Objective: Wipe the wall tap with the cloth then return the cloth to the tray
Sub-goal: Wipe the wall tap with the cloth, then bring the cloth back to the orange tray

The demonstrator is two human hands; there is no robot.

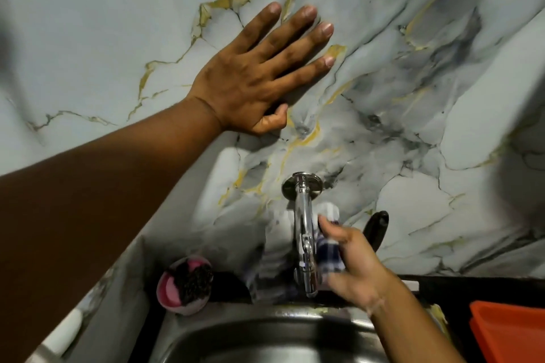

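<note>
A chrome wall tap (304, 224) juts out of the marble-patterned wall above the sink. My right hand (355, 267) grips a blue-and-white checked cloth (328, 253) and presses it against the tap's right side; the cloth is blurred, and part of it hangs blurred to the left of the spout. My left hand (259, 74) lies flat on the wall above the tap, fingers spread, holding nothing. The orange tray (510, 330) shows at the lower right edge.
A steel sink (265, 339) lies below the tap. A pink dish with a dark scrubber (185, 284) sits on the ledge to the left. A black handle (377, 230) sticks up behind my right hand. The dark counter runs to the right.
</note>
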